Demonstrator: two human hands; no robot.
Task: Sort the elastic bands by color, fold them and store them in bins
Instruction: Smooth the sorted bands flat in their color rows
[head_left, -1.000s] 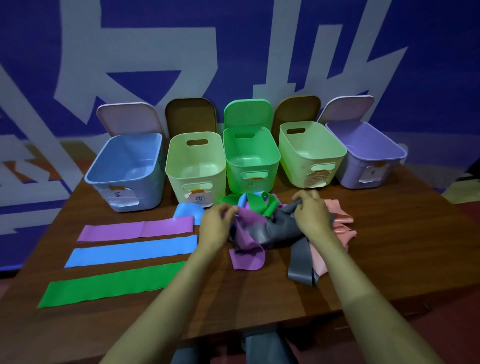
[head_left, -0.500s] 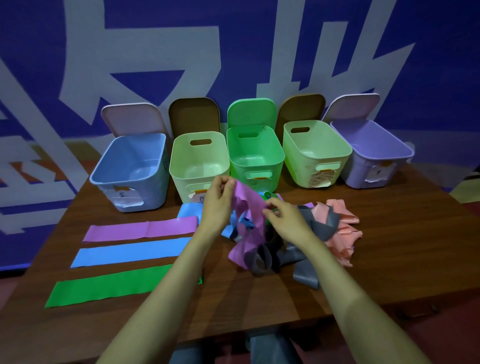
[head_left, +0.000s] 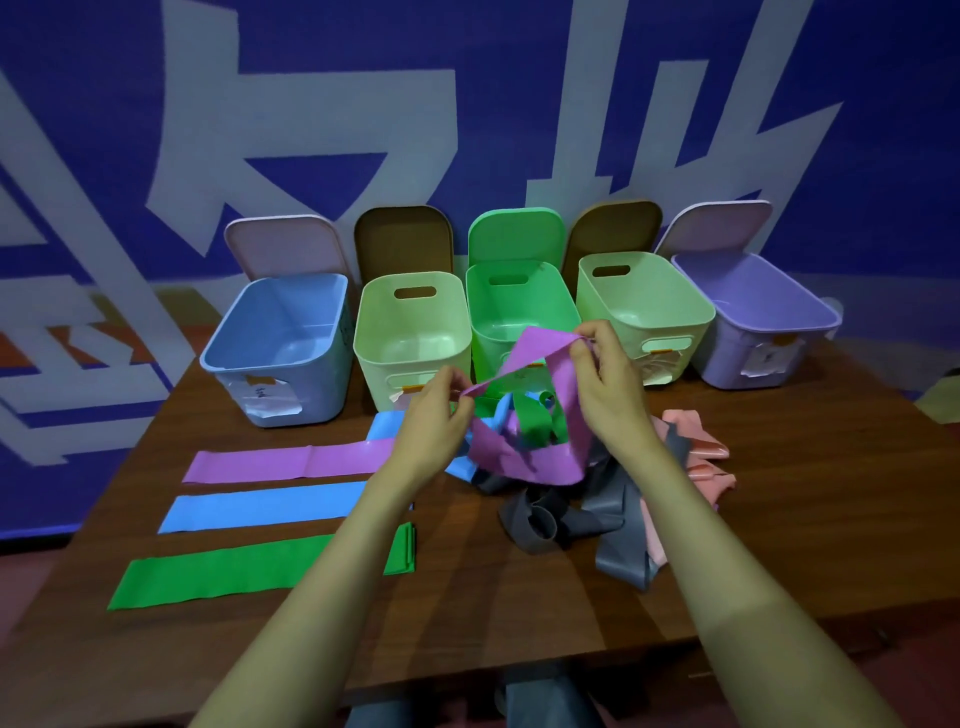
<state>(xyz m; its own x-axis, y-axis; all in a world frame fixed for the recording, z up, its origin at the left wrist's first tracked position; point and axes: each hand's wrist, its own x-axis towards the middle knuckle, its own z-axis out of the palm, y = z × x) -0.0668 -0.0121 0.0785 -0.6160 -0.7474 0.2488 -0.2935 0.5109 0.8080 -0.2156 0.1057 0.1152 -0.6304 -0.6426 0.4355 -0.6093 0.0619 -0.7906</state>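
Both hands hold a purple band lifted above the tangled pile of grey, green, blue and pink bands at the table's middle. My left hand pinches its lower left end. Higher up, in front of the bins, my right hand pinches the other end. The band's loop droops onto the pile. Laid flat on the left are a purple band, a blue band and a green band.
Five open bins line the table's back: blue, pale green, bright green, pale green, purple, lids leaning on the blue wall. The wooden table ends close to my legs.
Both hands have pulled the purple band up out of the pile. My right hand rose toward the bins, and the band is now stretched between the hands.
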